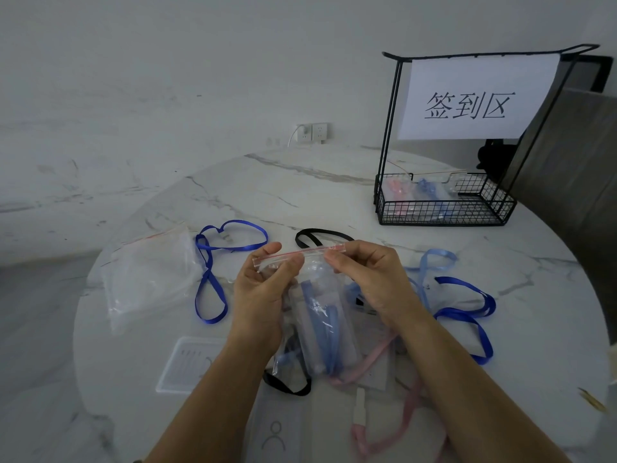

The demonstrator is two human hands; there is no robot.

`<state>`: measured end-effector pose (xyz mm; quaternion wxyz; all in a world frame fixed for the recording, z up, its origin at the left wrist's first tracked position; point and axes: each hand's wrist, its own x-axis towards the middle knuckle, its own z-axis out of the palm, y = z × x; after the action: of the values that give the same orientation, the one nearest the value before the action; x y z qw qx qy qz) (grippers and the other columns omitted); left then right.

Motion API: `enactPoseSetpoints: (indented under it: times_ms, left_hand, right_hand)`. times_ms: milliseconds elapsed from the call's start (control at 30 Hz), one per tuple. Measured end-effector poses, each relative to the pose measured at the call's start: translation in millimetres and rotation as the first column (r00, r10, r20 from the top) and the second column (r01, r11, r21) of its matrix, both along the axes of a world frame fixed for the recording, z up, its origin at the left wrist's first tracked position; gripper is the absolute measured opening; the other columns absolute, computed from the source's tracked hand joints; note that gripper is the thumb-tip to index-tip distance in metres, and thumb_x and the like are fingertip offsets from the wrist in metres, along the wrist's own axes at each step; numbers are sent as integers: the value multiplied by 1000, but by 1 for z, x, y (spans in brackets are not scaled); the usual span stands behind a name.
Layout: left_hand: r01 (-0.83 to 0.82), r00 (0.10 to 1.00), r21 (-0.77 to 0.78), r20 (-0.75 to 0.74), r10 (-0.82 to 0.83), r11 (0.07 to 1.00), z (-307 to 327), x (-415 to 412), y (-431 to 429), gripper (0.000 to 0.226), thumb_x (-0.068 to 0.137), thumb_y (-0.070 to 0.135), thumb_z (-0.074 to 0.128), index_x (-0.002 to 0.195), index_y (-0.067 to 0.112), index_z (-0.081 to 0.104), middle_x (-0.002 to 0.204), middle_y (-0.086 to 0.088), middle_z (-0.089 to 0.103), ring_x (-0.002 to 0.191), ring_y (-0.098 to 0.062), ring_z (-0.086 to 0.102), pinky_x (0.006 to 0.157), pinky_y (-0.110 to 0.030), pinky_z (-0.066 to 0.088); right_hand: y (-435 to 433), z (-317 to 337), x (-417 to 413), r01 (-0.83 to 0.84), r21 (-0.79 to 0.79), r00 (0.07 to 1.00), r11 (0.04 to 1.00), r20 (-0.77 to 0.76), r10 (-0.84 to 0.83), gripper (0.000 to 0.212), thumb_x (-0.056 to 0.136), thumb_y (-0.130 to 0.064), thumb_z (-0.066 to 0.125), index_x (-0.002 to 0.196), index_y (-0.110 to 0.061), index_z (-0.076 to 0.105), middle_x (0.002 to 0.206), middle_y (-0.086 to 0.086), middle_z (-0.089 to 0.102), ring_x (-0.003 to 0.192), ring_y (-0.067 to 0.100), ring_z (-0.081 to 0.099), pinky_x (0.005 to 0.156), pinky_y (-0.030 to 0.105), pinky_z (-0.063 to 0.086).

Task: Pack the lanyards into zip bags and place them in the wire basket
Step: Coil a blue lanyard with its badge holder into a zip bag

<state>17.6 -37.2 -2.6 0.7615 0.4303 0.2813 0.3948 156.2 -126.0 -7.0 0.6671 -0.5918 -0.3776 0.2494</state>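
Note:
I hold a clear zip bag (320, 315) with a light blue lanyard inside, raised above the table's middle. My left hand (263, 289) pinches the left end of its red zip strip, and my right hand (370, 279) pinches the strip further right. Loose lanyards lie around: dark blue (210, 279) to the left, black (317, 237) behind the bag, dark blue (474, 315) and light blue (430, 262) to the right, pink (400, 409) near the front. The black wire basket (444, 212) stands at the back right with several filled bags in it.
A pile of spare clear zip bags (150, 279) lies at the left. Clear badge holders (190, 365) lie flat near the front edge. The round marble table (283, 188) ends near a chair (567, 182) on the right. A paper sign (474, 98) hangs on the basket's frame.

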Motion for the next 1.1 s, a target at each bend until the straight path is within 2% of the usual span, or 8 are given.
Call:
enactPoseSetpoints:
  times_ms: [67,167,233,500,767,900,1033,1100]
  left_hand:
    - [10,1000,-9,7,-9,1000,0,0,0,43,83,5,71,123,10,57,79,-5,71,65,-17,69,59,-28,57]
    - [17,1000,-13,7,-17,1000,-2,0,2,40,84,5,71,122,11,59,80,-4,72,66,-15,69,60,-27,56]
    - [13,1000,-12,0,-13,1000,-3,0,3,38,84,6,71,120,12,60,78,-1,71,66,-12,68,61,-26,56]
    - [8,999,-14,-32,-9,1000,-6,0,5,45,75,17,77,118,16,63,90,-6,69,74,-14,66,68,-30,56]
    - [30,1000,3,-11,-30,1000,-5,1,2,43,79,11,75,119,12,61,87,-6,69,75,-17,66,67,-30,56]
    - [38,999,15,21,-38,999,-4,2,1,40,83,6,72,120,10,59,82,-4,71,71,-16,68,64,-28,57]
    - [50,999,57,1,-50,997,-2,3,-2,33,82,8,72,113,7,61,81,-4,73,72,-17,69,63,-26,57]
    - [57,998,60,22,-58,997,-1,2,-2,30,81,16,72,106,2,62,84,-6,72,74,-18,65,62,-26,55]
  right_hand:
    - [0,1,0,-7,-7,1000,1000,3,7,5,86,-15,74,86,-18,79,78,1,75,73,9,66,76,24,56]
    - [-1,3,3,-3,9,999,1000,-55,3,9,89,-10,71,83,-15,76,65,-6,70,57,0,58,62,13,48]
    - [-1,3,6,23,24,996,999,-82,-20,11,88,-8,71,81,-14,75,63,-2,69,55,2,56,59,14,46]
    - [-4,0,6,15,3,999,1000,-45,-15,7,92,-14,68,91,-12,75,72,-7,72,68,2,62,68,13,49]
    - [0,-1,4,12,4,1000,1000,-24,-12,13,91,-11,70,86,-19,79,86,6,77,82,15,71,77,23,55]
    - [1,-1,4,1,-4,1000,1000,-30,-2,11,93,-11,67,88,-12,77,83,10,75,80,15,67,77,23,53]
    - [5,-3,0,17,-12,1000,1000,-3,-17,9,88,-20,72,82,-17,78,87,27,70,76,25,61,76,41,53]
    - [5,-2,1,59,-4,998,998,-8,-59,14,86,-23,72,78,-13,77,79,25,68,72,22,58,72,38,51]
